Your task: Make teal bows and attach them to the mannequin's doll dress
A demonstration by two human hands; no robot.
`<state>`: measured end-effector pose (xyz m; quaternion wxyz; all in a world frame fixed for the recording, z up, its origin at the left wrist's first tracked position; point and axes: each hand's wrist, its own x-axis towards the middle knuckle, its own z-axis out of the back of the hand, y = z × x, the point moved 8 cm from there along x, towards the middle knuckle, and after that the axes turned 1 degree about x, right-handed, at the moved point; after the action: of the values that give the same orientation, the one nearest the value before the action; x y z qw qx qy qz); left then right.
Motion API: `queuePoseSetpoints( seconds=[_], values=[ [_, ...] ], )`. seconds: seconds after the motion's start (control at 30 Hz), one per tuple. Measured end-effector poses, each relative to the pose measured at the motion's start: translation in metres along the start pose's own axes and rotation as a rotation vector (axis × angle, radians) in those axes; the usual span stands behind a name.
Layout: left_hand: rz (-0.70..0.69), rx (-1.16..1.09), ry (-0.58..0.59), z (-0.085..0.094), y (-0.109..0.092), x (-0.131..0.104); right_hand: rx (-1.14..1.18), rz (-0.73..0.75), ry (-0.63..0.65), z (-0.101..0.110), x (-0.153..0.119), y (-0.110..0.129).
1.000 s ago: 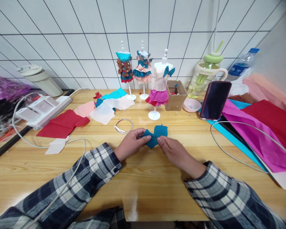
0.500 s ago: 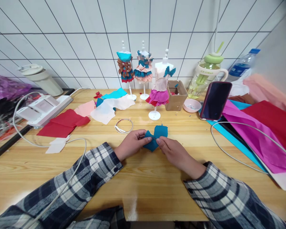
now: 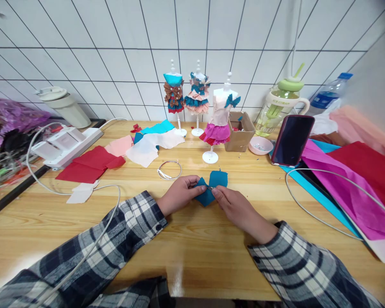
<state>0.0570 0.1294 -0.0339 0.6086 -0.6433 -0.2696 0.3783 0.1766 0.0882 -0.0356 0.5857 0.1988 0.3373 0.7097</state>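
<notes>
Left hand [image 3: 179, 193] close opposite right hand [image 3: 239, 206]

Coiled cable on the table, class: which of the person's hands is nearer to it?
Left. The left hand is just in front of the coiled cable; the right hand is farther off, to its right.

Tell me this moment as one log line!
left hand: holds teal piece; right hand: holds thin object at it; dress forms: upright
</notes>
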Motion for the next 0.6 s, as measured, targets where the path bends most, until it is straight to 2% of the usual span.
queuePoseSetpoints(
  seconds=[0.17,0.6],
  values=[
    [0.019,0.041,-0.005,-0.0016,-0.001,-0.0013,-0.015,-0.002,-0.005,-0.0002,-0.0004,-0.0002],
    [-0.018,-0.019,0.045,-0.0027,-0.0008,-0.001,-0.009,0.011,-0.027,0.0021,-0.0003,-0.0003]
  ],
)
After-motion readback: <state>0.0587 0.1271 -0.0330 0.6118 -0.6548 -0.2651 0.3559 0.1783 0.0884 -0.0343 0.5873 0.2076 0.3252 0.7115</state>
